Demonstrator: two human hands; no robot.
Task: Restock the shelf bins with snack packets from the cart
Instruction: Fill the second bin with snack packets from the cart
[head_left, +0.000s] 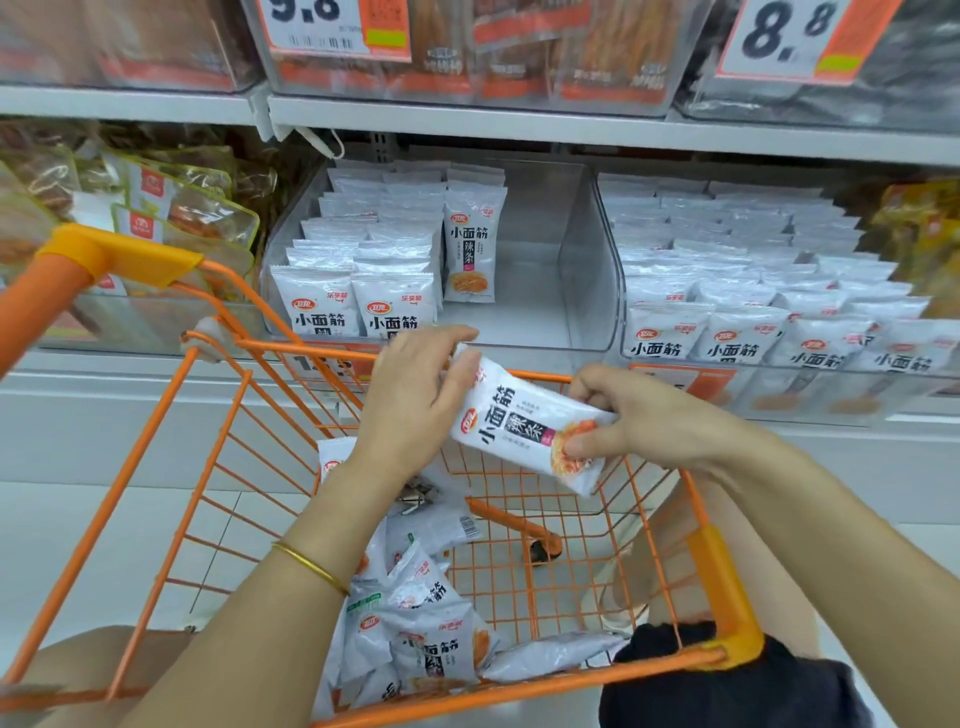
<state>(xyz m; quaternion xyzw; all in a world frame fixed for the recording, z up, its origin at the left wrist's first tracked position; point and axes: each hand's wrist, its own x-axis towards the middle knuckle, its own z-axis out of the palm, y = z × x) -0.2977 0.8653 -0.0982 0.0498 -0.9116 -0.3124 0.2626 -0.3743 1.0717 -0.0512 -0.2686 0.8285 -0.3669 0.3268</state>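
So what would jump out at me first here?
A white snack packet is held dead centre, above the bright orange cart. Behind it, the clear shelf bin is full on its left but bare on its right, and more packets lie heaped in the cart.

Snack packet (524, 431): glossy white plastic film. Cart (218, 395): smooth orange-coated metal wire w/ matt plastic corner caps (727, 587). Shelf bin (587, 260): clear, shiny rigid plastic. Shelf edge (519, 127): matt white. Bracelet (311, 566): polished gold-tone metal. Black cloth (727, 686): matt.
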